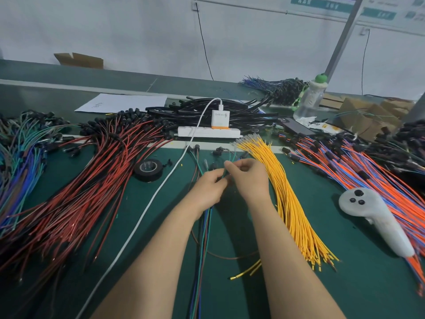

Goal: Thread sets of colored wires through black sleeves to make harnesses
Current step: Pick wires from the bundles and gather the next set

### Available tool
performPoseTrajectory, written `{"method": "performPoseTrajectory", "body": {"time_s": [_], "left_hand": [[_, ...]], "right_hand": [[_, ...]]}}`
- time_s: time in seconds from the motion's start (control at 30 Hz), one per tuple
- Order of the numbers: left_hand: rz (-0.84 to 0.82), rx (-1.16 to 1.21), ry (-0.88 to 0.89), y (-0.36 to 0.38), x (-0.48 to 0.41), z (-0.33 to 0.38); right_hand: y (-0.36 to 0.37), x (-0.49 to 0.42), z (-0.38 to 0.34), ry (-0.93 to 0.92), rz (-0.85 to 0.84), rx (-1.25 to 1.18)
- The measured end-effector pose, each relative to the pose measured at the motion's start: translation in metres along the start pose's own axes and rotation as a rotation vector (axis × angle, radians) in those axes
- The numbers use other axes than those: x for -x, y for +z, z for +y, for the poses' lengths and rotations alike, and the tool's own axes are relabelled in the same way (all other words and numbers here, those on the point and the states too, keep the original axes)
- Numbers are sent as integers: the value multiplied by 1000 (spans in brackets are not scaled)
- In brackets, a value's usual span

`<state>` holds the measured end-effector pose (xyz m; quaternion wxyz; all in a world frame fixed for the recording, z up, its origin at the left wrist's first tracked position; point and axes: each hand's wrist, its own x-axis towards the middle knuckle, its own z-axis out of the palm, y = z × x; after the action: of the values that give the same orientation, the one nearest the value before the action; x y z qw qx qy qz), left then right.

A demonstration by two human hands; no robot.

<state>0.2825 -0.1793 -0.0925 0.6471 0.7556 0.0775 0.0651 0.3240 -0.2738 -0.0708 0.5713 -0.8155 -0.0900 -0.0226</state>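
Green, blue and brown wires (203, 245) lie as a thin set at the middle of the bench (310, 203), long axis running from the near edge toward the far edge, tips pointing away. The left hand (208, 187) curls round the bunch and the right hand (249, 178) pinches its ends. Light and floppy, the set probably steers best when held close behind the tips.

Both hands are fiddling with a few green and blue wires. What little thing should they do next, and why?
Probably gather the wire tips into one even bunch. The left hand and right hand both pinch the thin wire set, whose ends fan out beyond the fingers; I see no sleeve on it, and black sleeves lie farther back.
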Motion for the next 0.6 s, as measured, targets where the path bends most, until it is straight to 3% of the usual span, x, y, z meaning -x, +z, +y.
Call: {"method": "performPoseTrajectory", "body": {"time_s": [0.23, 0.4, 0.6], "left_hand": [[2, -210, 100, 4, -3, -1], [85, 173, -23, 0, -2, 0], [119, 335, -85, -1, -4, 0]], "right_hand": [[-5, -1, 0, 21, -21, -9], [-7, 0, 1, 79, -73, -264], [-4, -1, 6, 39, -33, -307]]}}
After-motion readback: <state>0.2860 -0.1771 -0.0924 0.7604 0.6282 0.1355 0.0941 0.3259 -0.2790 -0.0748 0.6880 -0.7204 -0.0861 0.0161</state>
